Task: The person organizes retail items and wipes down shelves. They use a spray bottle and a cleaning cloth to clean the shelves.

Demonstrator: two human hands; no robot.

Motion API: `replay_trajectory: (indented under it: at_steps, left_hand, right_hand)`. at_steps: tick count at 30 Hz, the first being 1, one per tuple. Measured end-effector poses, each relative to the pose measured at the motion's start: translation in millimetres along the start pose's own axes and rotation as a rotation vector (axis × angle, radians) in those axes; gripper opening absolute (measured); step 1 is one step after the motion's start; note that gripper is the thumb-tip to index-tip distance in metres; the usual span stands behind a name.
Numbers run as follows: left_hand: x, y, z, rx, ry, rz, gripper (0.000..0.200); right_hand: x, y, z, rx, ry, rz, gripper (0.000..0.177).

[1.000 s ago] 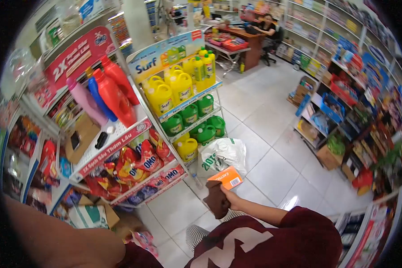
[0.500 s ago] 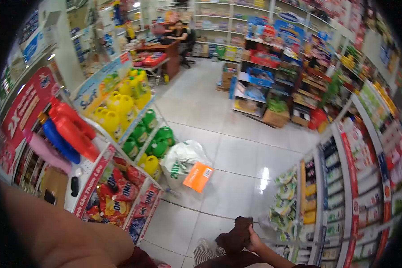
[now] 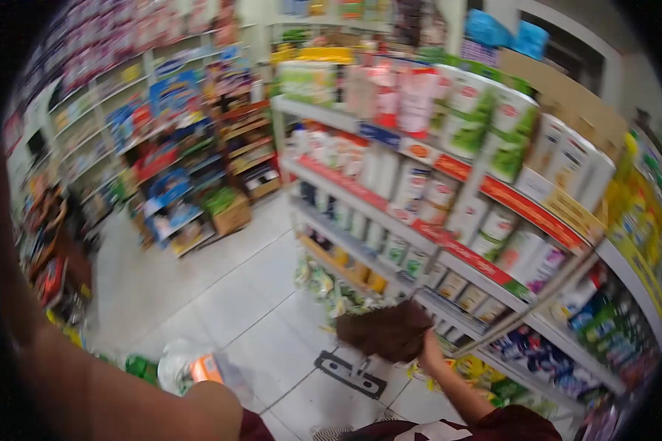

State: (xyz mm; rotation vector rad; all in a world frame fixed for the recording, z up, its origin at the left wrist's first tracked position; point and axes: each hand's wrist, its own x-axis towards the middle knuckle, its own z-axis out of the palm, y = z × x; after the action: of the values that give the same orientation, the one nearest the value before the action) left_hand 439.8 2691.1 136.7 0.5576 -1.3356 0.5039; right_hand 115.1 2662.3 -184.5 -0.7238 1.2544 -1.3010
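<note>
My right hand [image 3: 432, 356] is closed around a dark brown cloth [image 3: 386, 330], which hangs in front of the lower shelves of a product rack. The cloth is blurred and bunched, so its exact kind does not show. My left arm [image 3: 118, 389] is raised close to the camera along the left side, bent at the elbow; its hand lies outside the picture. Below the cloth, a dark flat rectangular frame with a light centre [image 3: 351, 373] lies on the tiled floor.
A rack of bottles and packs [image 3: 419, 235] stands close on the right. A white bag [image 3: 175, 367] with an orange label [image 3: 207, 368] sits on the floor at lower left. Farther back are display shelves [image 3: 176, 191] and a cardboard box [image 3: 230, 213] of greens.
The view has swung right, toward the product rack. The brown cloth in my right hand is now higher and in front of the shelves. My left arm remains raised beside the camera.
</note>
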Motion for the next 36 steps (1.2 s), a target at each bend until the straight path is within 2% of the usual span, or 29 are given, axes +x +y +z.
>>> replay_trajectory:
  at_steps: [2, 3, 4, 5, 6, 7, 8, 9, 10, 12, 13, 14, 15, 16, 17, 18, 19, 20, 22, 24, 26, 28, 31, 34, 36]
  left_hand:
    - [3, 19, 48, -0.138, -0.007, 0.000, 0.056]
    - [6, 29, 70, -0.201, -0.013, 0.007, 0.056]
    - [8, 38, 89, -0.257, -0.017, 0.004, 0.056]
    - [9, 48, 105, -0.314, -0.022, -0.005, 0.056]
    - [10, 57, 119, -0.361, -0.023, -0.009, 0.055]
    - [10, 64, 132, -0.399, -0.022, -0.018, 0.055]
    - [8, 71, 142, -0.435, -0.023, -0.031, 0.055]
    - [5, 76, 153, -0.469, -0.032, -0.049, 0.055]
    - [0, 81, 162, -0.500, -0.045, -0.069, 0.055]
    - [-24, 87, 173, -0.523, -0.100, -0.232, 0.055]
    - [-36, 86, 175, -0.524, -0.136, -0.336, 0.056]
    - [-45, 83, 179, -0.569, -0.215, -0.360, 0.056]
    - [-52, 80, 184, -0.611, -0.294, -0.383, 0.056]
    - [-61, 77, 191, -0.636, -0.326, -0.451, 0.057]
    - [-69, 75, 199, -0.660, -0.357, -0.523, 0.059]
    - [-76, 69, 204, -0.699, -0.423, -0.581, 0.057]
    - [-82, 64, 210, -0.735, -0.475, -0.641, 0.056]
    - [-87, 59, 219, -0.771, -0.523, -0.706, 0.054]
    - [-102, 51, 234, -0.891, -0.563, -0.776, 0.050]
    - [-122, 41, 240, -0.930, -0.641, -0.818, 0.049]
    - [-148, 25, 238, -0.944, -0.680, -0.895, 0.043]
    - [-167, 10, 231, -0.951, -0.738, -0.988, 0.040]
    - [-187, -3, 222, -0.904, -0.781, -1.052, 0.035]
    - [-203, -6, 219, -0.918, -0.819, -1.088, 0.034]
    - [-207, 1, 223, -0.917, -0.855, -1.094, 0.030]
  right_hand:
    - [12, -27, -78, 0.143, 0.360, -0.310, 0.056]
    - [13, -54, -124, 0.172, 0.459, -0.521, 0.056]
    - [5, -97, -146, 0.184, 0.554, -0.729, 0.057]
    - [-18, -132, -158, 0.055, 0.716, -0.817, 0.056]
    - [-35, -174, -142, 0.225, 0.714, -0.959, 0.055]
    - [-40, -198, -163, 0.116, 0.853, -1.070, 0.051]
    - [-49, -233, -153, 0.007, 0.973, -1.237, 0.046]
    - [-46, -253, -172, -0.152, 1.109, -1.250, 0.041]
    - [-18, -259, -212, -0.108, 1.076, -1.451, 0.037]
    - [27, -272, -258, 0.177, 0.950, -1.558, 0.043]
    - [45, -278, -278, -0.497, 1.458, -1.551, 0.056]
    - [36, -288, -235, -0.488, 1.393, -1.270, 0.055]
    - [73, -282, -242, -0.809, 1.784, -1.250, 0.053]
    - [93, -279, -231, -1.025, 1.820, -1.060, 0.051]
    - [106, -280, -208, -1.127, 1.841, -1.086, 0.052]
    - [123, -273, -193, -1.155, 1.707, -1.070, 0.047]
    - [127, -273, -168, -1.285, 1.530, -0.894, 0.047]
    - [134, -266, -154, -1.329, 1.372, -1.103, 0.049]
    - [143, -259, -155, -1.384, 1.103, -1.276, 0.050]
    - [102, -276, -168, -1.806, 1.029, -1.053, 0.050]
    - [70, -293, -195, -1.549, 1.061, -1.068, 0.051]
    - [84, -296, -234, -1.274, 1.463, -1.255, 0.053]
    - [85, -304, -228, -0.963, 1.743, -1.189, 0.053]
    - [124, -318, -190, -0.634, 1.993, -0.899, 0.056]
    - [147, -321, -156, -0.694, 1.956, -0.920, 0.056]
